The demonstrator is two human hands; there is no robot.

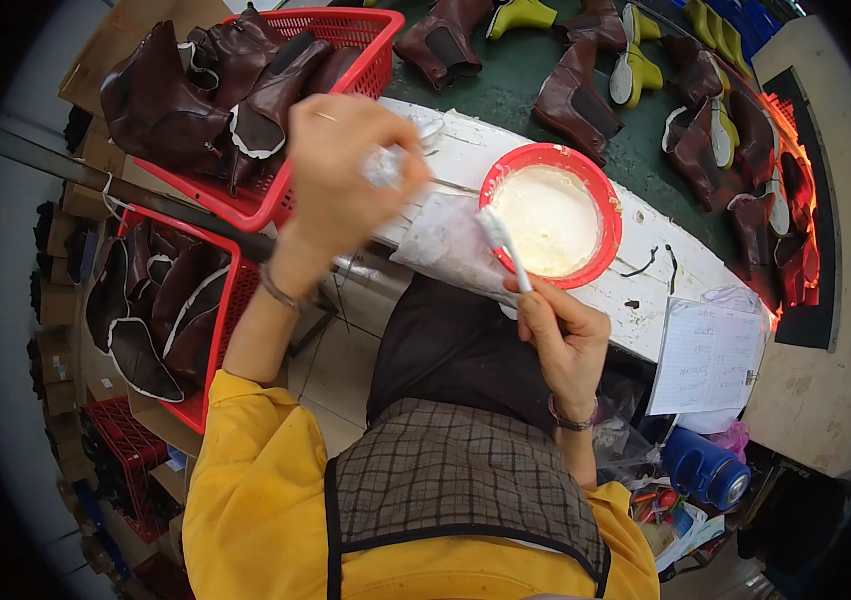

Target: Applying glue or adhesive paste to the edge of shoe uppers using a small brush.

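Observation:
My right hand pinches the handle of a small white brush, shaped like a toothbrush. Its coated head is over the near left rim of a red bowl. Thick, creamy white paste lies in the bowl. Motion smears my left hand, raised beside the upper red basket, with its fingers looking curled. Something whitish shows at those fingers; whether they hold it cannot be made out. A pale, stained cloth or sheet hangs over the bench edge between my hands.
Dark brown ankle boots fill the upper red basket; brown boot pieces lie in a lower basket. Across the white bench, boots and yellow-green shoe forms stand on a green surface, near an orange glow. A notebook and blue flask are right.

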